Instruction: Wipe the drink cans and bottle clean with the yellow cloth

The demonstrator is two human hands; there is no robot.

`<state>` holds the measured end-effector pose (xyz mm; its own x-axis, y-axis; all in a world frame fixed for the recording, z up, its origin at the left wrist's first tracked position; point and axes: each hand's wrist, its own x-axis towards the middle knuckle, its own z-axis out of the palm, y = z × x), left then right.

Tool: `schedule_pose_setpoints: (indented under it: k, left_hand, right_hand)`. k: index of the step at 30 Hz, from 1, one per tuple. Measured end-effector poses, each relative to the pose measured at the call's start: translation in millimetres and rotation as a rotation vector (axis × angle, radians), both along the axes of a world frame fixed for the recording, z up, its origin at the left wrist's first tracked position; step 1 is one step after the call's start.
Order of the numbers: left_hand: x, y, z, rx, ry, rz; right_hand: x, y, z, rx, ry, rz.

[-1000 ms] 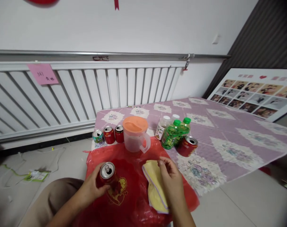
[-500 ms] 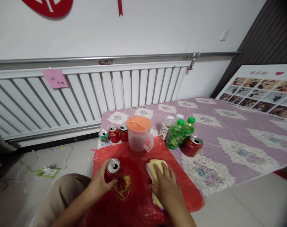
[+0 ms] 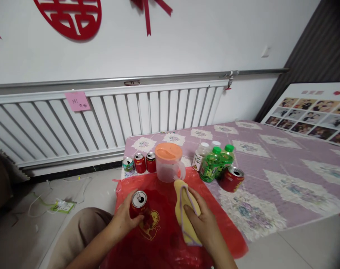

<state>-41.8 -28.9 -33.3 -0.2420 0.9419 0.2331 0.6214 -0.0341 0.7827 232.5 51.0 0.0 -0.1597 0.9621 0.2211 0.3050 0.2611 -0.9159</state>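
My left hand is wrapped around an opened red drink can, which stands upright over a red sheet with a gold heart print. Between the thumb and fingers of my right hand is a folded yellow cloth with a purple edge; its lower end hangs over the red sheet. Beyond both hands stands a clear plastic pitcher with an orange lid, its handle facing right.
Left of the pitcher stand a green-and-white can and two red cans. To its right are green-capped bottles, white-capped bottles and a larger red can on the floral tablecloth. A white radiator lines the wall.
My right hand has gathered up the yellow cloth, which lay flat under the palm before. The left hand keeps its hold on the can. The view has tilted up a little.
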Motion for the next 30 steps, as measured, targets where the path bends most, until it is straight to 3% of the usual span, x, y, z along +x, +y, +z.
schedule_pose_setpoints:
  k: [3,7,20,27,30]
  left_hand:
    - [-0.2,-1.1,2.0,-0.017,-0.003,-0.005]
    - [-0.2,-3.8,3.2,-0.02,-0.001,-0.016]
    - [1.3,-2.4,0.0,-0.018,-0.047,-0.027]
    - [-0.6,-1.5,-5.2,0.009,-0.073,-0.027]
    - [-1.1,-1.7,-4.6,-0.006,-0.078,-0.024]
  right_hand:
    - [-16.9,-8.5,8.0,-0.157,0.118,0.126]
    - [-40.3,-15.0,6.3,-0.207,0.08,0.203]
    - [-81.4,-18.3,-15.6,-0.083,-0.048,0.352]
    - [-81.4,-23.0,-6.0,-0.111,-0.152,0.52]
    - [-87.7,-29.6,-3.4,-0.125,-0.17,0.512]
